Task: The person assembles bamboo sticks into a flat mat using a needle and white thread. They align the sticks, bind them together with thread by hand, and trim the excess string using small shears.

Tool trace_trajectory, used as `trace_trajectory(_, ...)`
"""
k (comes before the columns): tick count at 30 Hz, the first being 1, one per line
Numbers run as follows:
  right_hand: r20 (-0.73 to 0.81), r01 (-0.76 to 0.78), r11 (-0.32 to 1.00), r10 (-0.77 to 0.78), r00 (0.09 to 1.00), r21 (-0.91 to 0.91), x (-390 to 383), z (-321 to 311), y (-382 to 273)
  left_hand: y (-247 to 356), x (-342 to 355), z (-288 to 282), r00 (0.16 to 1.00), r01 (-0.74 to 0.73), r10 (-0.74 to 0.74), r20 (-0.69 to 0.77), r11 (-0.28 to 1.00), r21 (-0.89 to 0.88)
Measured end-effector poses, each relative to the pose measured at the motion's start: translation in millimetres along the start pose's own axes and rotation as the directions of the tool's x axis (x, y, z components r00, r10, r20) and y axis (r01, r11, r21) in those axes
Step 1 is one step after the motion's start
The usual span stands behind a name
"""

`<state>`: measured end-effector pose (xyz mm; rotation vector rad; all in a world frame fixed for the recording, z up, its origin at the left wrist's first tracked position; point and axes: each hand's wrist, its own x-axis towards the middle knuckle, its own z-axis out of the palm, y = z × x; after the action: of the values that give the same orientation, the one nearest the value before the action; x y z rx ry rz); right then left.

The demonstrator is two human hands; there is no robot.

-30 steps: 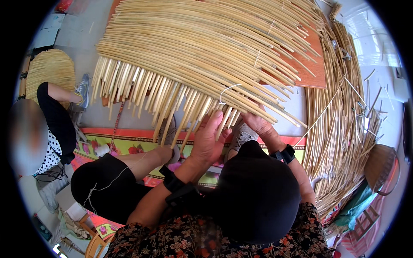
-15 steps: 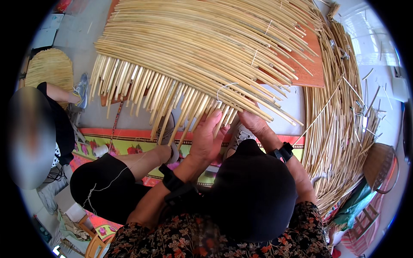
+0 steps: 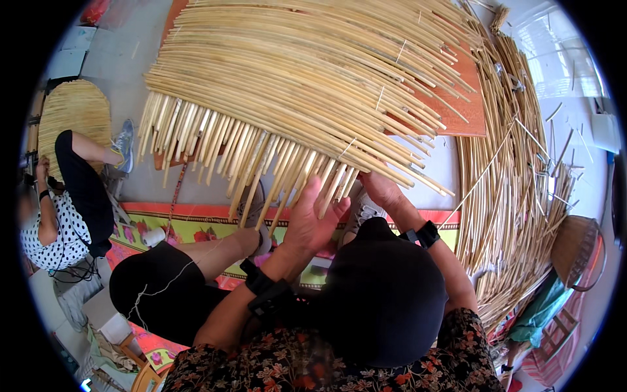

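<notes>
A wide mat of pale cane sticks (image 3: 307, 85) lies on the floor in front of me, its loose ends fanning toward me. My left hand (image 3: 313, 219) is spread flat with fingers apart, pressing against the stick ends at the mat's near edge. My right hand (image 3: 382, 189) grips a few of the stick ends (image 3: 339, 179) just to the right of it. Both wrists wear black bands. My black-clad knee hides part of the right forearm.
A loose heap of cane sticks (image 3: 516, 189) lies to the right over an orange board (image 3: 467, 108). A brown basket (image 3: 578, 251) sits at far right. Another person (image 3: 65, 209) sits at left beside a second small mat (image 3: 75, 121). A patterned floor mat (image 3: 189, 225) runs under me.
My left hand has shifted slightly up and spread onto the stick ends. The person at left has leaned down and to the left.
</notes>
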<state>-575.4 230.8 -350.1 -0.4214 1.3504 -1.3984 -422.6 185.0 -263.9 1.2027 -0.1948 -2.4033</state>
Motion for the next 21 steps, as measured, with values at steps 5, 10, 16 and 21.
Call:
trace_trajectory(5, 0.040, -0.052, 0.998, 0.051, 0.998, 0.039, -4, -1, -1, 19, -49, -8, 0.940, 0.319, -0.332, -0.078, 0.777, 0.543)
trace_trajectory(10, 0.113, -0.048, 0.990, 0.033, 0.993, 0.132, -1, -8, 16, 95, -91, 34, 0.952, 0.099, -0.286, -0.108, -0.046, 0.994)
trace_trajectory(16, 0.201, -0.093, 0.986, 0.064, 0.977, 0.137, -4, -15, 17, 137, 22, 91, 0.504, -0.590, 0.077, 0.860, -0.696, 0.408)
trace_trajectory(21, 0.200, -0.097, 0.975, 0.057, 0.978, 0.199, -14, -12, 2, 127, 73, 87, 0.580, -0.435, -0.151, 0.801, -0.888, 0.148)
